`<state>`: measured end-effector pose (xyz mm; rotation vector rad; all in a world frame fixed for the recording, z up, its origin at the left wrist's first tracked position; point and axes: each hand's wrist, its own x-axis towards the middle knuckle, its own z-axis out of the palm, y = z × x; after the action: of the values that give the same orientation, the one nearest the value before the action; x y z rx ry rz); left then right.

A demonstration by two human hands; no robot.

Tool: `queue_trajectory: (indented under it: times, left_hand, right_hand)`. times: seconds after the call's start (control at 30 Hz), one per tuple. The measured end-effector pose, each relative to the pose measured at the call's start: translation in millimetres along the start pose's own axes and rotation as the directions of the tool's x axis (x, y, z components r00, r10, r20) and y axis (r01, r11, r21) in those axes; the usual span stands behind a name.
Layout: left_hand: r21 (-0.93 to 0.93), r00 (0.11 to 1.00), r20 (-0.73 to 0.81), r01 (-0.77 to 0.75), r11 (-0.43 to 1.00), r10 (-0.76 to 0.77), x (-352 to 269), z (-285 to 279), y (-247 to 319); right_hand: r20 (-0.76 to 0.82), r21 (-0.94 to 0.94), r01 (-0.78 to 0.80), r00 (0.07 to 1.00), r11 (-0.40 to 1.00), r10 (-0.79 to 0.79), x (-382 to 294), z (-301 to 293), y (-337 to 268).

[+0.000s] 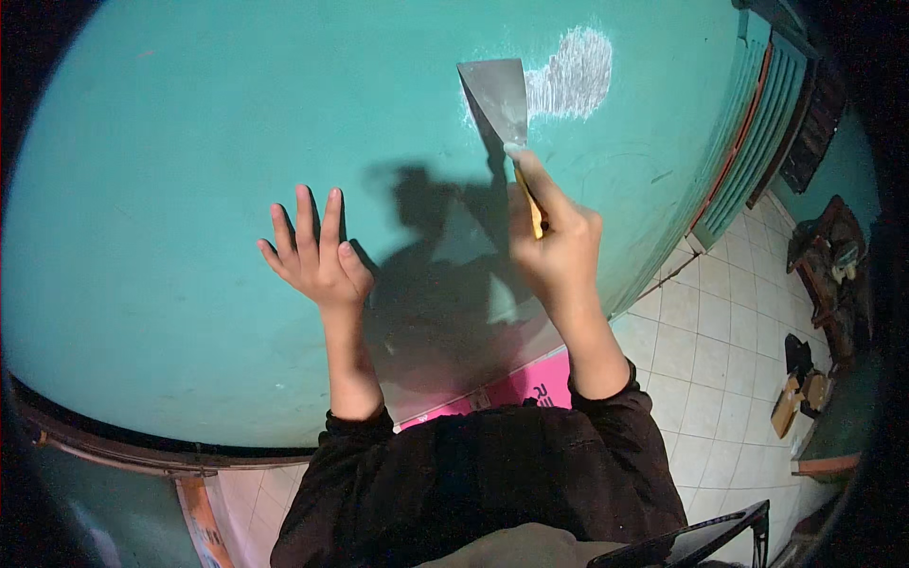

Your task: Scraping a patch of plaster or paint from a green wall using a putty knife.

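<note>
My right hand (561, 234) grips the yellow handle of a putty knife (501, 96), its wide metal blade pointing up over the green painted wall (213, 128). The blade lies at the left part of a whitish scraped patch (579, 74), hiding some of it; whether its edge touches the wall is hard to tell. Lower left, my left hand (319, 255) rests with spread fingers against the wall and holds nothing. Dark shadows of my head, arm and the knife fall on the wall between the hands.
A pink sheet with lettering (518, 380) lies at the wall's foot. Pale floor tiles (682, 341) spread to the right, with a dark wooden piece of furniture (817, 263) and a cardboard piece (786, 408). A ribbed door or shutter (753, 128) stands at upper right.
</note>
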<state>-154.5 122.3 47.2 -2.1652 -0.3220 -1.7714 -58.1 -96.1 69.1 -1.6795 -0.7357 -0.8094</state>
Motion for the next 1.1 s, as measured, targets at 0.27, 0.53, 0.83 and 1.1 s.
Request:
queue_trajectory:
  times: [0.27,0.53,0.83,1.1]
  left_hand:
    - [-0.004,1.000,-0.017,-0.022,1.000,0.021,1,-1,-5]
    - [-0.008,1.000,-0.019,-0.016,1.000,0.016,2,-4,-6]
    - [-0.015,1.000,0.006,-0.012,1.000,0.012,4,-11,-13]
    - [-0.006,0.998,0.046,0.043,0.999,-0.043,1,-20,-24]
  right_hand:
    - [0.000,0.048,-0.051,0.999,0.998,0.051,-6,-1,-1]
    - [0.002,0.039,-0.004,1.000,0.999,0.004,-9,2,-2]
    - [0.040,0.075,-0.112,0.993,0.991,0.110,-6,-12,-28]
    - [0.044,0.111,-0.053,0.998,0.992,0.048,-12,-13,-21]
